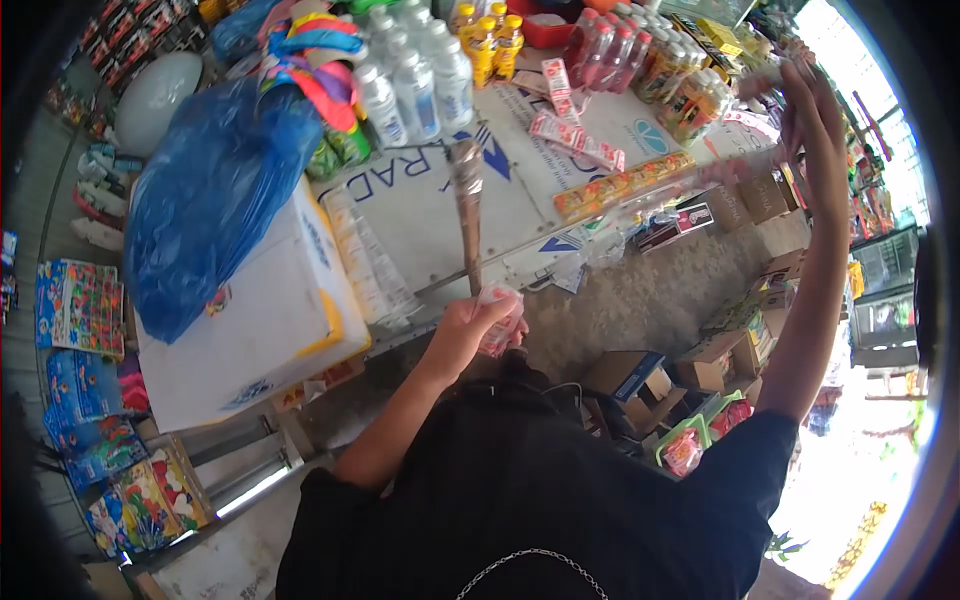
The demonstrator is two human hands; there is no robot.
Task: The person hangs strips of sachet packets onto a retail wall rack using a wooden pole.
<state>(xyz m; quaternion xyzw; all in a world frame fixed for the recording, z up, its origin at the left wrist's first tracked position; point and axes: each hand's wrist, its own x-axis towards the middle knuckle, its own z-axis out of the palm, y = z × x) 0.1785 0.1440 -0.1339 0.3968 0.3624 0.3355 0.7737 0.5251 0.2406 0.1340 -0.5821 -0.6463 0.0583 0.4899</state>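
Hands of a person in a black shirt are working at a shop counter. Left hand is gripping a brown stick and a pink packet beside the counter's front edge. Right hand is hovering, fingers spread, near juice bottles.
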